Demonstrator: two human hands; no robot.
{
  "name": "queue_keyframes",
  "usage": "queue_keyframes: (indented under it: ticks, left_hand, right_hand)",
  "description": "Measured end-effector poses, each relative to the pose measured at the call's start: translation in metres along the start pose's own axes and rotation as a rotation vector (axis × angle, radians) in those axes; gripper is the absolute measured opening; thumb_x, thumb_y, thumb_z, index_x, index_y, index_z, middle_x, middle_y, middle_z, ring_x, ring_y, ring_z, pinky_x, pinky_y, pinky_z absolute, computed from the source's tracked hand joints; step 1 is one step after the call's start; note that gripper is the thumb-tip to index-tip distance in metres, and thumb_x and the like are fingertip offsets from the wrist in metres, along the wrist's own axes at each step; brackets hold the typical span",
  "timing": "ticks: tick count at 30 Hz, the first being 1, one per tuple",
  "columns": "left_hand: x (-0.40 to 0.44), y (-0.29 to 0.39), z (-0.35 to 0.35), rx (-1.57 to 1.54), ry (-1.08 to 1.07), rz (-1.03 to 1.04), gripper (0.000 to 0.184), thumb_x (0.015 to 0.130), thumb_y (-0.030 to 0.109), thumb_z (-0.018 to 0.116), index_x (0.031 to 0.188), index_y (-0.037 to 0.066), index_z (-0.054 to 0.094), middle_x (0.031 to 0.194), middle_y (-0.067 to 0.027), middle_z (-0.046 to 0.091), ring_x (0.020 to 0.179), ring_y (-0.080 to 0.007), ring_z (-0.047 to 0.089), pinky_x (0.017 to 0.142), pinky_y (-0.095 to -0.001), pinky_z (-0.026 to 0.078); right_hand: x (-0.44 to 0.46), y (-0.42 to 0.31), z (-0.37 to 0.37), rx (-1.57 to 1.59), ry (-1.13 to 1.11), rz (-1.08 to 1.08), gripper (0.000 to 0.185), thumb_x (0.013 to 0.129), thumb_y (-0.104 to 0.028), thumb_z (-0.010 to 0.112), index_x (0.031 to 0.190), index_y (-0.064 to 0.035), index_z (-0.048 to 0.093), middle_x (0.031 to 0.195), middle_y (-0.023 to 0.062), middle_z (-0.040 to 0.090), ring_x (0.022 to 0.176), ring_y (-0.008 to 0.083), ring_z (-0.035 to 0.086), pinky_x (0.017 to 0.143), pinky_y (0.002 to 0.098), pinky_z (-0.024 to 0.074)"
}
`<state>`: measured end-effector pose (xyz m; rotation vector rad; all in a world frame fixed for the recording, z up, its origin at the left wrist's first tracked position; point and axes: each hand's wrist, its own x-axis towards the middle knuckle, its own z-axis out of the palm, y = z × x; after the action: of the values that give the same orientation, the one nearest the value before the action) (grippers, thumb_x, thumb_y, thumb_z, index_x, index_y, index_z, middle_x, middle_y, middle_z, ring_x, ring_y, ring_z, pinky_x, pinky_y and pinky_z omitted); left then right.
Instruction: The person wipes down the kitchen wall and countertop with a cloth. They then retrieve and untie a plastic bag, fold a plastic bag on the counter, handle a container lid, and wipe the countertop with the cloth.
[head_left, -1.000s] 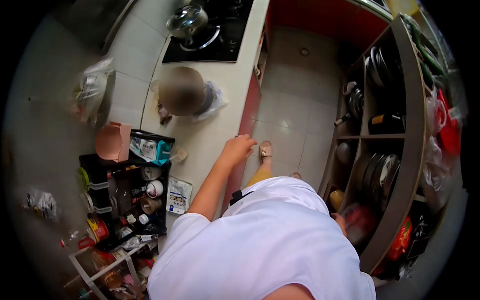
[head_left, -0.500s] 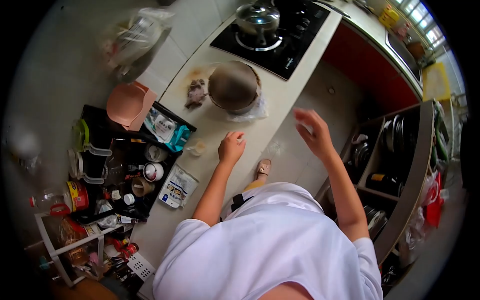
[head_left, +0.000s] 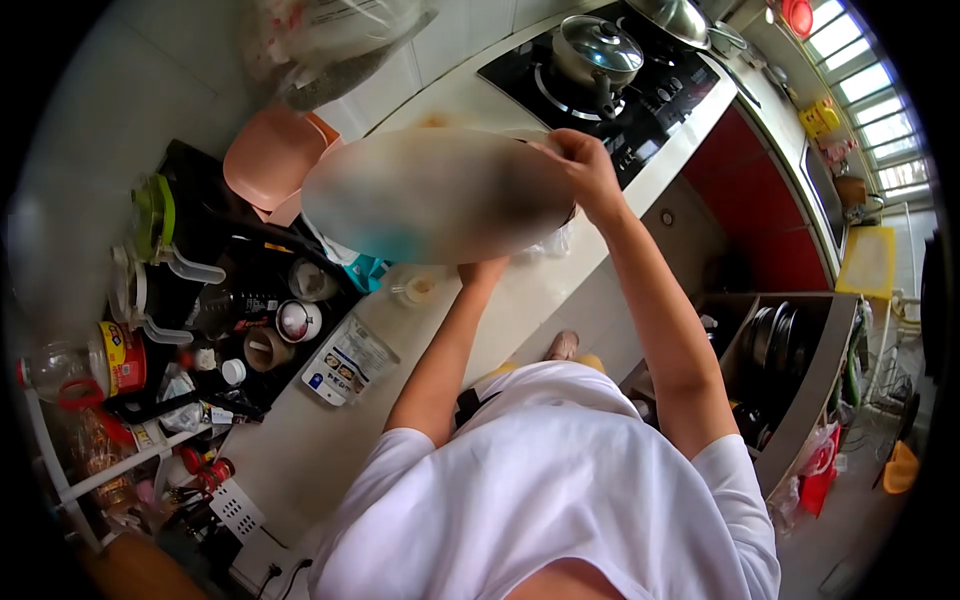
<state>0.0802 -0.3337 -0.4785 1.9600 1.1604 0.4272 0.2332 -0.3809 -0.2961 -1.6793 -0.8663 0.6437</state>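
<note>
A large blur covers much of the counter's middle, hiding most of a round pot [head_left: 545, 192]; only its dark shape and a bit of its right edge come through. At the pot's right rim is my right hand [head_left: 588, 172], its fingers bent around the edge, with the tips lost in the blur. My left hand [head_left: 485, 270] is below and left of the pot. Its fingers are hidden, so whether it touches the pot is unclear. Under the pot's near side a clear plastic bag [head_left: 557, 241] shows. A small clear cup [head_left: 412, 288] sits left of my left hand.
A lidded saucepan [head_left: 597, 55] stands on the black gas stove [head_left: 655, 112]. To the left are a pink container [head_left: 268, 160], a black organizer [head_left: 230, 280] of jars and bottles, and a white packet [head_left: 350, 362]. A dish rack [head_left: 800, 350] stands at right.
My right hand has moved from above the floor to the pot's right rim. My left hand has come up to the pot's near side. The view has shifted, and the blur is wider.
</note>
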Motion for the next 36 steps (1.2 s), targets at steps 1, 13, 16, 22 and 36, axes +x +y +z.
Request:
queue_keyframes:
  ticks: [1,13,16,22,36]
  left_hand:
    - [0.002,-0.006,0.006,-0.005,0.006,-0.010,0.046,0.075,0.028,0.070,0.112,0.004,0.057,0.106,-0.0203,0.063,0.101,-0.0343,0.060,0.084,-0.0439,0.048]
    - [-0.055,-0.030,-0.006,0.238,-0.105,-0.149,0.045,0.073,0.015,0.063,0.115,0.012,0.046,0.097,-0.0172,0.065,0.089,-0.0383,0.063,0.075,-0.0479,0.049]
    - [-0.077,-0.035,-0.017,0.249,-0.110,-0.112,0.046,0.072,0.013,0.062,0.114,0.010,0.044,0.094,-0.0171,0.065,0.082,-0.0377,0.063,0.069,-0.0472,0.050]
    - [-0.102,-0.051,-0.022,0.027,-0.086,-0.044,0.044,0.071,0.013,0.060,0.114,0.007,0.053,0.080,-0.0148,0.065,0.072,-0.0355,0.064,0.064,-0.0440,0.051]
    - [-0.099,-0.024,-0.004,-0.420,-0.360,-0.074,0.042,0.072,0.011,0.062,0.113,0.003,0.055,0.073,-0.0085,0.061,0.062,-0.0206,0.059,0.061,-0.0337,0.049]
  right_hand:
    - [0.001,-0.004,-0.003,0.119,0.013,0.065,0.032,0.081,-0.030,0.075,0.084,0.0008,0.065,0.069,-0.0007,0.060,0.064,0.0055,0.051,0.058,0.0248,0.0422]
    - [0.043,-0.016,-0.015,0.283,0.003,-0.019,0.028,0.081,-0.032,0.074,0.079,-0.0053,0.066,0.066,-0.0061,0.055,0.058,0.0032,0.045,0.053,0.0208,0.0359]
    - [0.050,-0.022,-0.014,0.250,-0.007,-0.019,0.029,0.080,-0.033,0.074,0.080,-0.0046,0.066,0.067,-0.0057,0.055,0.058,0.0032,0.046,0.054,0.0208,0.0361]
    - [0.057,-0.011,-0.005,0.256,-0.010,-0.023,0.023,0.080,-0.031,0.075,0.077,-0.0110,0.064,0.067,-0.0079,0.054,0.061,0.0021,0.045,0.057,0.0202,0.0333]
    - [0.075,0.016,0.000,0.236,0.055,-0.068,0.028,0.083,-0.034,0.072,0.076,-0.0083,0.063,0.066,-0.0072,0.049,0.062,0.0044,0.045,0.059,0.0223,0.0379]
